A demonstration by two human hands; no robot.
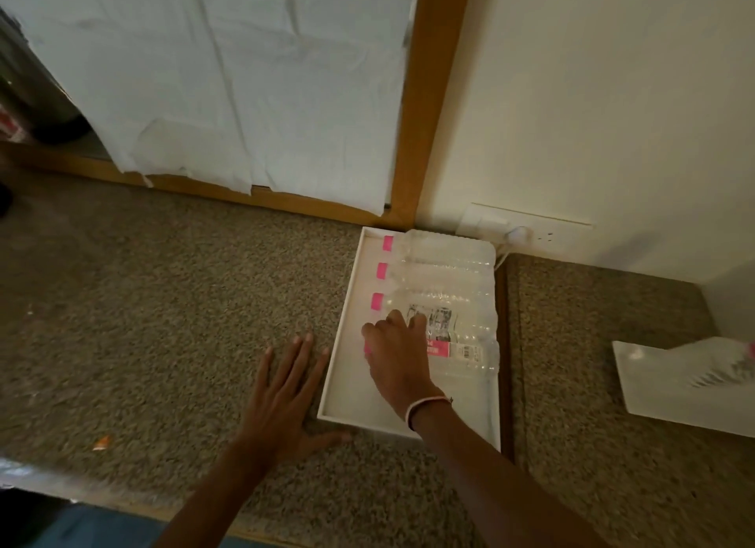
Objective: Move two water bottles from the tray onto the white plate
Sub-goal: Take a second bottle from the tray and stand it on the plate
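A white tray [351, 368] lies on the speckled counter and holds several clear water bottles with pink caps, lying side by side. My right hand [398, 349] rests over the nearest bottle [465, 349], fingers curled around its neck end and covering its cap. My left hand [286, 396] lies flat and spread on the counter just left of the tray. At the far right a white plate [653, 388] carries one blurred bottle [723, 363] with a pink cap.
A wall socket and cable [519, 235] sit behind the tray against the cream wall. A dark seam [506, 343] splits the counter between tray and plate. A wood frame with white sheeting stands at the back left. A small orange scrap [101, 442] lies near the front left.
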